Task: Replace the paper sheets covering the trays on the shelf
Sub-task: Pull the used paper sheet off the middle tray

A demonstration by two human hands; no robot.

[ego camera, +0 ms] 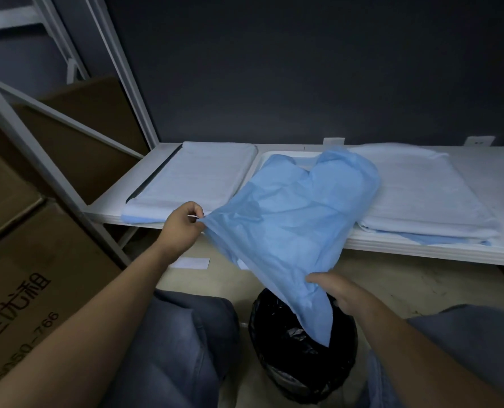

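Note:
A crumpled blue paper sheet (292, 225) hangs off the middle white tray (277, 155) on the low white shelf (421, 250). My left hand (183, 226) pinches the sheet's left corner at the shelf's front edge. My right hand (337, 291) grips its lower end, which droops into a bin lined with a black bag (301, 369) on the floor. Only the middle tray's far rim shows. The left tray (192, 184) and the right tray (421, 189) lie under pale sheets, each with a blue edge showing at the front.
Cardboard boxes (33, 278) stand at the left behind a white metal shelf frame (53, 178). A dark wall backs the shelf. My knees in jeans (183, 348) flank the bin. A white slip of paper (190, 263) lies on the floor under the shelf.

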